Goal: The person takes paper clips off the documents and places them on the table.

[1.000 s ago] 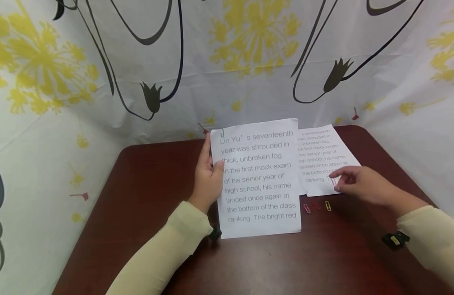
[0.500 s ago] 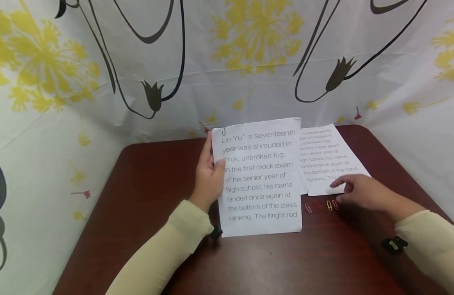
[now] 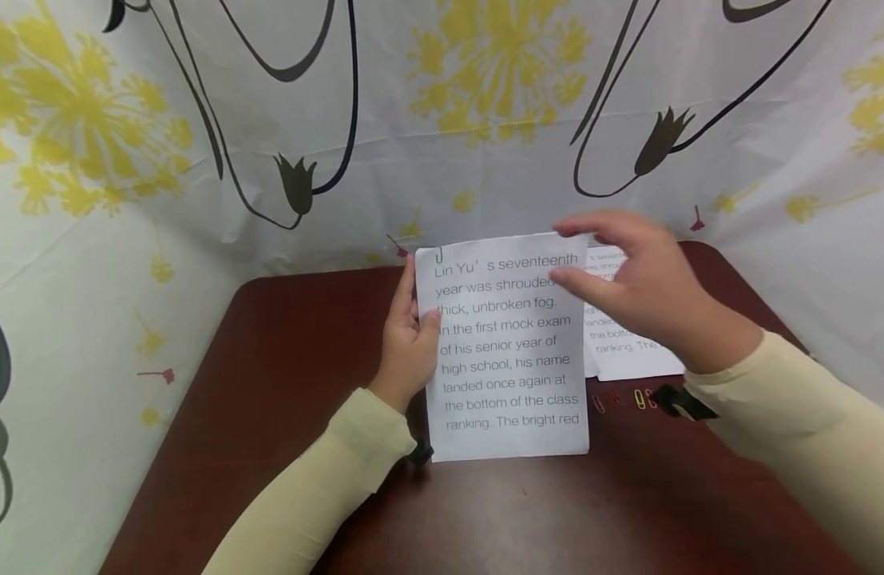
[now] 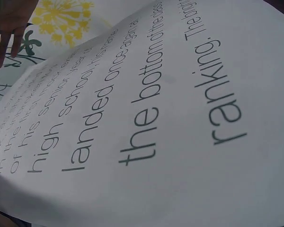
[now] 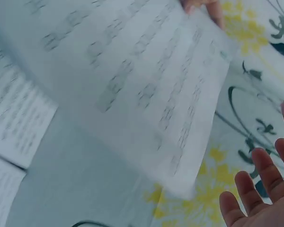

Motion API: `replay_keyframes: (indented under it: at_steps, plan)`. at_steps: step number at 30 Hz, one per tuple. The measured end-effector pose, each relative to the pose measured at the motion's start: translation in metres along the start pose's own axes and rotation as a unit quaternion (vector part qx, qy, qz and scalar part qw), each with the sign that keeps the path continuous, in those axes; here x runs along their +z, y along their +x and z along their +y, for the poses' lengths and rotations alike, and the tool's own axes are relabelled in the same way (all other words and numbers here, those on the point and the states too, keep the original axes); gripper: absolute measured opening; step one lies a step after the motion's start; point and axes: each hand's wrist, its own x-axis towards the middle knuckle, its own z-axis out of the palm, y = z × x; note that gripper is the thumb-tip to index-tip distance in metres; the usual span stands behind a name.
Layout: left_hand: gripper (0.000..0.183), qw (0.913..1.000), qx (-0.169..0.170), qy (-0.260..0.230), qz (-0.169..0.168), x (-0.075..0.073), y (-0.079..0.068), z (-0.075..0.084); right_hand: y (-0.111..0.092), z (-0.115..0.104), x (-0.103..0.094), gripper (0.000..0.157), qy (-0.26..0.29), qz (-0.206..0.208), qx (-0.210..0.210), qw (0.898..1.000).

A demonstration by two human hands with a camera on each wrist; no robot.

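My left hand [image 3: 410, 343] grips the left edge of a printed sheet of paper [image 3: 509, 343], thumb on the front. It holds the sheet raised and facing me. A green paper clip [image 3: 438, 256] sits on the sheet's top left corner. At the sheet's upper right corner is my right hand [image 3: 643, 279], its thumb and fingers spread apart around that corner in the head view. The right wrist view shows a gap between the sheet [image 5: 132, 94] and the spread fingers [image 5: 269, 176]. Large print on the sheet [image 4: 180, 142] fills the left wrist view.
More printed sheets [image 3: 628, 363] lie on the brown table [image 3: 305, 359] behind the right hand. In front of them lie a yellow paper clip [image 3: 639, 399], a red one [image 3: 614, 397] and pink ones [image 3: 598, 403]. A patterned curtain [image 3: 384, 120] hangs behind the table.
My right hand has set a pink paper clip on the table beside the yellow one, let go, then risen to the sheet's upper right corner. The left hand stays almost still.
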Motion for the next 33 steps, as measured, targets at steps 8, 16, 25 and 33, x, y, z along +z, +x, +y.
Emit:
replay_keyframes:
  at_steps: [8,16,25,33]
  plan:
    - [0.087,0.9998,0.005,-0.01,-0.017,0.001,-0.002,0.001,0.032,-0.02,0.041,0.049,-0.003,-0.031,-0.108,0.994]
    - [0.088,0.9993,0.024,-0.01,-0.026,0.002,-0.003,0.004,0.056,-0.026,0.066,0.041,-0.02,-0.052,-0.153,0.987]
    - [0.088,0.9985,0.044,-0.017,-0.026,0.007,-0.004,0.007,0.064,-0.03,0.08,0.028,-0.042,-0.054,-0.161,0.985]
    - [0.089,0.9983,0.049,-0.016,-0.028,0.01,-0.004,0.011,0.066,-0.033,0.085,0.023,-0.021,-0.063,-0.119,0.991]
